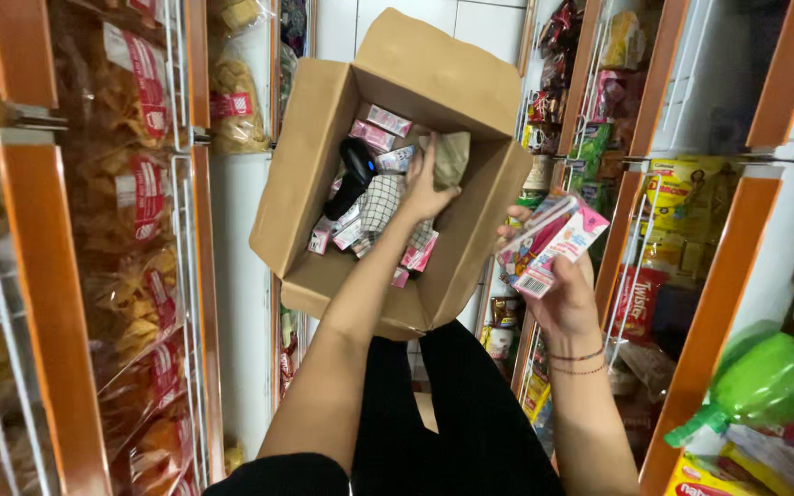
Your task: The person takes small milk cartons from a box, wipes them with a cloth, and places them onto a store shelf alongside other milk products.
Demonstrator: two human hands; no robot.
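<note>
Several small pink-and-white cartons [551, 243], perhaps two or three stacked, sit clamped in the right hand [558, 289], held in the air just beside the right wall of the open cardboard box [310, 174], whose far flap stands up. The left hand [426, 184] reaches into that box, fingers closed on a crumpled brownish wrapper [452, 158] near the far right corner. Inside lie about eight more pink cartons [388, 120], one black handheld scanner [353, 174] and one checked cloth [380, 204]. The box seems propped on the person's lap; it could tip, or the stacked cartons slide from the fingers. Snack-filled shelves [135, 211] flank both sides.
</note>
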